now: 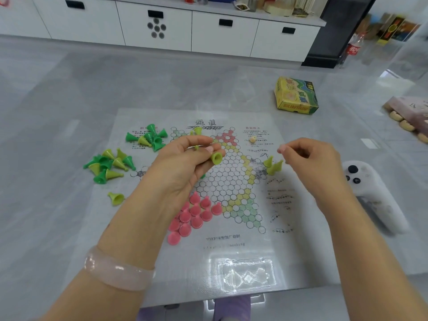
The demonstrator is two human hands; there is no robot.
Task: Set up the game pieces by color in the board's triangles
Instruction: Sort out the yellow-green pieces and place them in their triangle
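Left hand (185,163) above board (162,262), fingers pinching yellow-green piece (216,158) for sorting; right hand (312,163) beside board's right triangle, fingers loosely curled, holding nothing visible; pink pieces (192,216) fill one triangle

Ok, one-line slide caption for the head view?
Left hand holds a yellow-green piece over the board; pink pieces fill one triangle.

The board sheet (231,251) lies flat on the table (46,112). One bunch of pieces (194,216) stands in its near-left triangle, a pair (273,165) at the right point. Two loose heaps lie left: one (148,136) on the sheet's far-left corner, the other (107,165) just off its left edge. A box (296,96) sits behind to the right, a controller (370,193) right of the sheet.
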